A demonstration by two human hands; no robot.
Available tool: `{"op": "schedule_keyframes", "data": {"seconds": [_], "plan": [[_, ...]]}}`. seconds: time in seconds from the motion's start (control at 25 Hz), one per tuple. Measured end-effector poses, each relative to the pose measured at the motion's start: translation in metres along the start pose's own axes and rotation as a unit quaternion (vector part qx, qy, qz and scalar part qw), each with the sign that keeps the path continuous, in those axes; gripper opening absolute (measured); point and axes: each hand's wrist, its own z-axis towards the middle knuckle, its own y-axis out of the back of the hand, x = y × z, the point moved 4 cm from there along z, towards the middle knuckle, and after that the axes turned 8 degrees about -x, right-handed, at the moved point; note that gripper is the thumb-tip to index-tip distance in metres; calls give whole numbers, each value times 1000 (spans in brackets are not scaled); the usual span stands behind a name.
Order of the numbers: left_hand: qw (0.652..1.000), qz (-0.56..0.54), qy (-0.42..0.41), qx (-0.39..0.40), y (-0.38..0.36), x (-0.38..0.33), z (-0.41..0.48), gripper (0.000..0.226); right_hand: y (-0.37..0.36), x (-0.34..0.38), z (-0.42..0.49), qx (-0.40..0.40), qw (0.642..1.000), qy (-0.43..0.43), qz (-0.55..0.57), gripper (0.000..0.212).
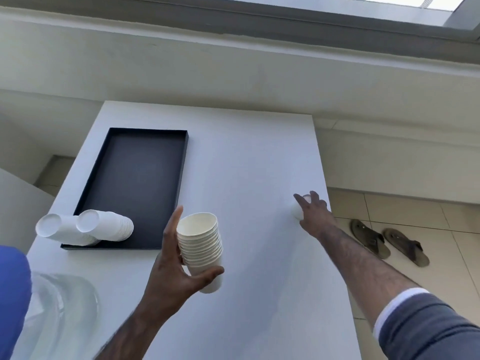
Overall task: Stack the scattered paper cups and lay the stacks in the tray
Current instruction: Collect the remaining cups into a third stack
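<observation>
One loose white paper cup [297, 211] sits at the right edge of the white table [246, 165] under your right hand [317, 214], grip unclear, well right of the mouth-up white cup stack [201, 242] your left hand [171, 271] clamps.

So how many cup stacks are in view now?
3. The outer stack and inner stack lie at the tray's near end; the held stack is in the left hand. None looks hidden.

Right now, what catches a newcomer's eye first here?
The left hand holds an upright stack of cups above the middle of the table. The right hand reaches over a single cup near the right edge. Two cup stacks lie on their sides at the near end of the black tray.
</observation>
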Motion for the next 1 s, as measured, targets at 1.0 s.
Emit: {"op": "schedule_keyframes", "data": {"seconds": [1.0], "plan": [[913,-198,307,-183,-6,-9,-55,33,109,155,-242,-114,779,23,617,51]]}}
